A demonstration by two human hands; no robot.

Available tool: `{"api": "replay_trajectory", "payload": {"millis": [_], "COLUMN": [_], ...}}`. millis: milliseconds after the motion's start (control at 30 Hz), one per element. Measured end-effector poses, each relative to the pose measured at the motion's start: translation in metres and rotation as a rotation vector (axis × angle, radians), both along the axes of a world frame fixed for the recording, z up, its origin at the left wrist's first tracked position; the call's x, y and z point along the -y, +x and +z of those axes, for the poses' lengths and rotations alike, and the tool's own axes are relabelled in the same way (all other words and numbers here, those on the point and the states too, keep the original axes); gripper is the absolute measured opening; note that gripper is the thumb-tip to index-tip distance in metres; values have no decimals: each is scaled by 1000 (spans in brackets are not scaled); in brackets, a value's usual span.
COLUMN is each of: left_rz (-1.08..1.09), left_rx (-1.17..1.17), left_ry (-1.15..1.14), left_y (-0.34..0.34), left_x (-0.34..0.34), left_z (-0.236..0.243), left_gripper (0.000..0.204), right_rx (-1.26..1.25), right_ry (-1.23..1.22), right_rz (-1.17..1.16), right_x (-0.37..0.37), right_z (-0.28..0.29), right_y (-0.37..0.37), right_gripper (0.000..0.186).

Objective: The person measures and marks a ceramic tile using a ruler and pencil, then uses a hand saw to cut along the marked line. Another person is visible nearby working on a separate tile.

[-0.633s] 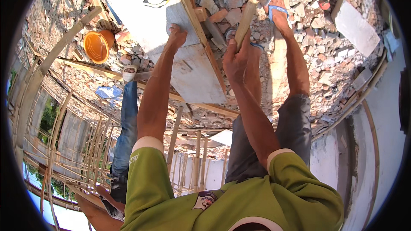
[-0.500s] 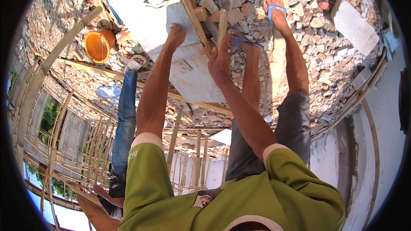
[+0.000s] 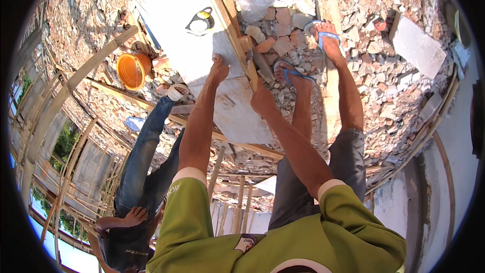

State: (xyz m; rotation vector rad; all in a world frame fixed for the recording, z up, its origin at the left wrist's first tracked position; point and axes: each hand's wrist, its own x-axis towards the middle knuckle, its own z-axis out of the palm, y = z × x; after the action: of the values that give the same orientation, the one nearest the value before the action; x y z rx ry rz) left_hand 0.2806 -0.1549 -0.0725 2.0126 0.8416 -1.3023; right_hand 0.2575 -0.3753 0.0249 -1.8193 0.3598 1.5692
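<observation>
- One pale board (image 3: 177,15) lies flat over the rubble (image 3: 384,76), with one wooden batten (image 3: 227,20) running along its right edge.
- Two hands are at work. The left hand (image 3: 218,69) lies on the board just left of the batten, fingers together and nearly flat, pressing down and holding nothing.
- The right hand (image 3: 262,100) is closed in a fist around the handle of one hammer (image 3: 251,68). The handle runs up from the fist, and the head sits against the batten's near end, just right of the left hand.
- One tape measure (image 3: 200,22), black and yellow with a loop, rests on the board above the left hand, well apart from it.
- One orange bucket (image 3: 132,70), round and smooth, stands to the left of the board.
- Two feet in blue sandals (image 3: 293,73) stand on the broken brick and grey stone to the right of the batten.
- One grey slab (image 3: 417,45) lies flat at far right.
- One other person in jeans (image 3: 144,146) stands at left, with one of their hands (image 3: 132,217) showing lower down.
- Bamboo poles (image 3: 65,101), round and pale, frame the left side.
</observation>
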Motion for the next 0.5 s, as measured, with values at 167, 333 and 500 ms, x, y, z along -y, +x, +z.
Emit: {"api": "replay_trajectory", "payload": {"millis": [167, 333, 500], "left_rz": [-83, 9, -15], "left_rx": [-71, -21, 12], "left_ry": [13, -12, 6], "left_y": [9, 17, 3], "left_x": [13, 18, 16], "left_z": [14, 31, 20], "left_gripper": [79, 81, 82], "right_rx": [944, -17, 498], "right_ry": [-90, 32, -28], "right_rz": [-543, -54, -492], "right_x": [17, -2, 29], "right_z": [20, 11, 25], "right_y": [38, -8, -1], "right_gripper": [76, 74, 73]}}
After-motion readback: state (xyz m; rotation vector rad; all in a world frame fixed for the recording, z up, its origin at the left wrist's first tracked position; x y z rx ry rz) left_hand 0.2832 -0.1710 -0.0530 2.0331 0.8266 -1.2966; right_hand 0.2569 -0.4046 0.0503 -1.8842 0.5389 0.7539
